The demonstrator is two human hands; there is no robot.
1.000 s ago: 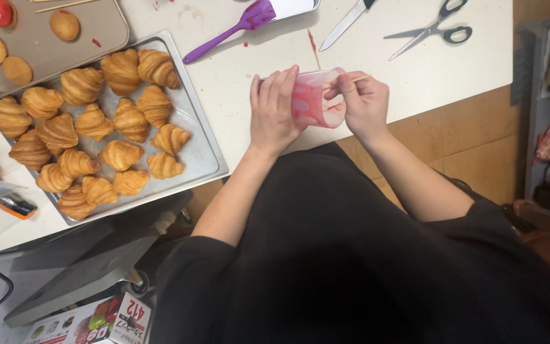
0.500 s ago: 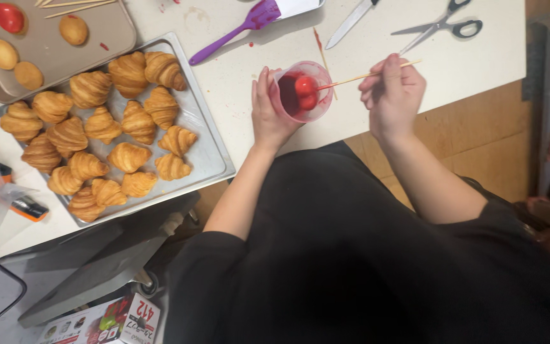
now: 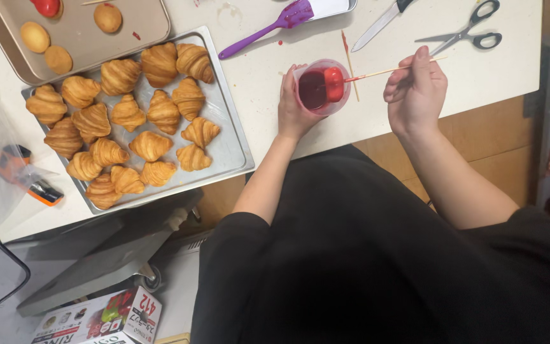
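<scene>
My left hand [image 3: 293, 108] grips a clear plastic cup [image 3: 321, 86] of dark red liquid, tilted on the white table [image 3: 268, 70]. My right hand [image 3: 415, 89] pinches a thin wooden skewer [image 3: 383, 71] whose tip carries a round red-coated piece [image 3: 333, 84], which sits inside the cup at its rim. A second bare skewer [image 3: 349, 64] lies on the table just beyond the cup.
A metal tray [image 3: 233, 150] with several croissants [image 3: 151, 145] lies to the left. Behind it a second tray [image 3: 84, 38] holds small round buns and a red-coated one. A purple spatula [image 3: 268, 27], a knife [image 3: 380, 24] and scissors [image 3: 463, 35] lie at the far edge.
Both hands were together around the cup a second ago. My right hand has moved away to the right with the skewer, and the red-coated piece now shows in the cup.
</scene>
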